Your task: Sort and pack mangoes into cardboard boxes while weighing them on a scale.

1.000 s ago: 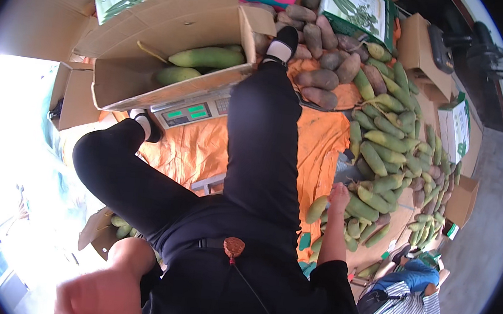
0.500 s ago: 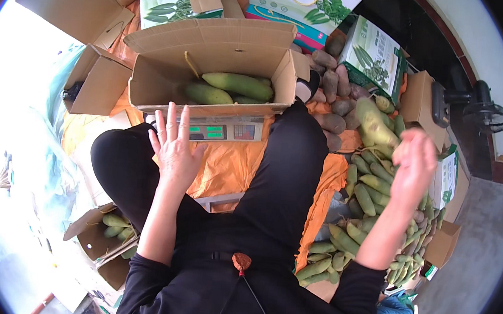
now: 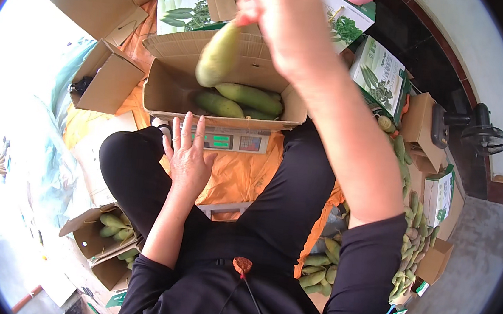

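Observation:
My right hand [image 3: 285,16] is raised near the top of the view, gripping a pale green mango [image 3: 217,57] that hangs over an open cardboard box [image 3: 164,89]. Three green mangoes [image 3: 244,99] lie inside that box. The box sits on a weighing scale [image 3: 232,141] with a lit display. My left hand [image 3: 187,154] rests flat with fingers spread on my knee, just in front of the scale, holding nothing.
A heap of green mangoes [image 3: 412,231] lies on orange sheeting [image 3: 243,180] at the right. Printed green-and-white cartons [image 3: 384,79] stand behind. Empty cardboard boxes [image 3: 106,78] sit at the left, and a small box of mangoes [image 3: 110,228] at lower left. A fan [image 3: 475,132] stands far right.
My right hand swung from the mango heap at the right up over the box, now carrying a mango. My left hand stayed near the scale, lowering onto my knee.

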### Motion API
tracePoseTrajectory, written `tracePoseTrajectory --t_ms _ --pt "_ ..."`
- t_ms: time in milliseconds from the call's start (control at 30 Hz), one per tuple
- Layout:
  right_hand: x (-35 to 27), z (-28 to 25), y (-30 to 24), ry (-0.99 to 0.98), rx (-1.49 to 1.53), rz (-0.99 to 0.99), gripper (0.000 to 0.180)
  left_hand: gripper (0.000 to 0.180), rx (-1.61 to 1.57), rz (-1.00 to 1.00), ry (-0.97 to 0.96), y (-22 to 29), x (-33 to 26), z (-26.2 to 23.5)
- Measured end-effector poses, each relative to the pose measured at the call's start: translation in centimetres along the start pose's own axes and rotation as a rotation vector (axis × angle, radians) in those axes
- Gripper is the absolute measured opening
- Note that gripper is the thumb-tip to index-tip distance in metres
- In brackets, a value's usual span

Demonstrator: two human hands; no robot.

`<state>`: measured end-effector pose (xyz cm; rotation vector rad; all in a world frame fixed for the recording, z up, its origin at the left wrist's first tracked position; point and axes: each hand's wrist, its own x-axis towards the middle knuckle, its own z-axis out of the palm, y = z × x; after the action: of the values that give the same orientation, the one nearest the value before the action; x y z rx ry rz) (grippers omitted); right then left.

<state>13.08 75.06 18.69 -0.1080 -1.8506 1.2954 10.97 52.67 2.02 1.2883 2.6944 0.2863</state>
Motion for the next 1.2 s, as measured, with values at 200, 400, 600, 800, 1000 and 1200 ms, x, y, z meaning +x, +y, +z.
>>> tracePoseTrajectory --t_ms 200,400,600,800,1000,1200 --pt "-4.5 2.1 6.5 -0.235 -0.101 0.346 0.019 0.082 -0.003 0.017 0.02 -0.1 0.1 -0.1" --pt "-9.0 -7.6 3.0 -0.137 -0.001 0.535 0.02 0.083 0.029 0.024 0.073 -0.7 0.1 0.8" --pt "-23.9 -18.5 6.0 0.377 -0.163 0.84 0.02 0.085 0.046 0.066 0.104 -0.5 0.3 1.2" --pt "-53.3 -18.1 14.3 0.065 -0.661 1.129 0.018 0.087 0.088 0.158 0.156 -0.7 0.5 2.7" --pt "-64.7 -7.2 13.1 -0.149 -0.457 1.601 0.039 0.085 0.151 0.195 0.146 -0.8 0.2 2.4" --pt "-61.8 -4.8 12.0 -0.37 -0.635 1.672 0.051 0.081 0.196 0.132 0.117 -0.3 0.2 2.1"
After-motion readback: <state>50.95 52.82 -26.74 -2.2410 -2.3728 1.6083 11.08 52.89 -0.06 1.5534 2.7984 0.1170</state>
